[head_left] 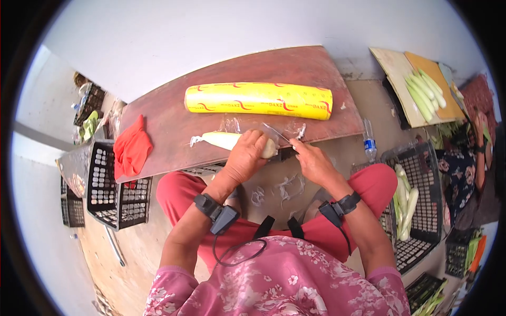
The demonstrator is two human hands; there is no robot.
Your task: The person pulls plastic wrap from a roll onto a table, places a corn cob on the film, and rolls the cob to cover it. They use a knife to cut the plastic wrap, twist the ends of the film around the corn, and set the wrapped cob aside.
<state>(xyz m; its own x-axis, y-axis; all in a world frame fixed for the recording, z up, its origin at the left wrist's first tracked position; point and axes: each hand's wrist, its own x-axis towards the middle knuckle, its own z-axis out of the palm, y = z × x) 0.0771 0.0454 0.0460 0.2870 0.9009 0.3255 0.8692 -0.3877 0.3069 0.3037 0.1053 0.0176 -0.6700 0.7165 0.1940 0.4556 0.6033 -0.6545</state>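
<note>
On the red-brown table (174,105), my left hand (246,154) rests closed over a pale, long vegetable (224,140), near its right end. Clear plastic film (232,125) lies about the vegetable, with a twisted end at its left. My right hand (312,160) is at the table's front edge, fingers wrapped round the handle of a thin knife (276,134). The blade points up and left, close to the film and the vegetable's right end. Behind both hands lies a yellow roll (258,100) with red print.
A red cloth (133,147) hangs over the table's left corner beside a black crate (118,210). At right are a water bottle (370,145), a crate (424,210) with pale vegetables, and boards (392,68) with green-white stalks. Another person's arm (480,152) shows at far right.
</note>
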